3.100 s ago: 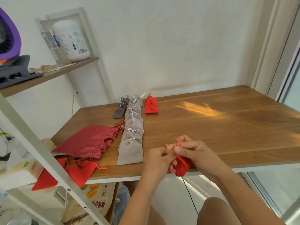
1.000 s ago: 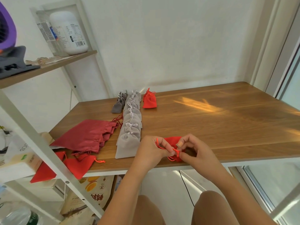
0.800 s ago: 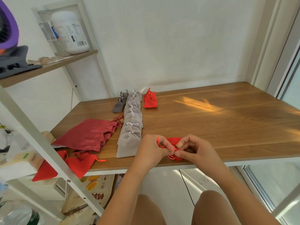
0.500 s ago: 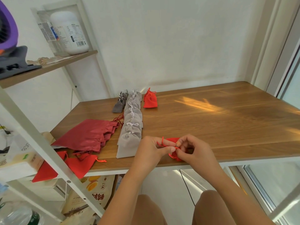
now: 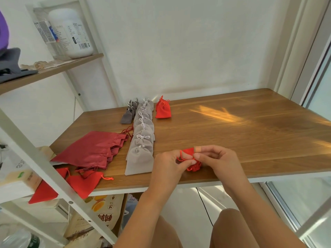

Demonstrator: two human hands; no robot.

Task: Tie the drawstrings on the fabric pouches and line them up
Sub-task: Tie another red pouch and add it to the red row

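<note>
While I sit at the near edge of the brown wooden bench (image 5: pixel 232 133), both my hands work on one small bright red fabric pouch (image 5: pixel 188 151). It sits low over the bench, to the right of the near end of the long row of light grey fabric pouches (image 5: pixel 141 140). My fingers cover most of the pouch, so I cannot tell whether it rests on the wood.

My left hand (image 5: pixel 168 163) has its fingers curled, with thumb and forefinger pinching a loop of the red drawstring (image 5: pixel 180 158). My right hand (image 5: pixel 220 161) is curled too. Its thumb and forefinger pinch the same red drawstring at the gathered neck of the pouch, just beside my left fingertips. Its other fingers are bent loosely above.

The grey row runs away from me in a single overlapping file, each pouch closed with a pale bow. A tied bright red pouch (image 5: pixel 162 110) lies just to the right of the row's far end. A short file of small dark grey pouches (image 5: pixel 128 116) lies just to the left of that far end.

A pile of larger dark red satin pouches (image 5: pixel 93 149) lies flat to the left of the row's near half, necks towards it. A few flat bright red pouches (image 5: pixel 84 181) lie further left and nearer to me than the row, partly behind a white metal shelf post (image 5: pixel 53 176).
</note>
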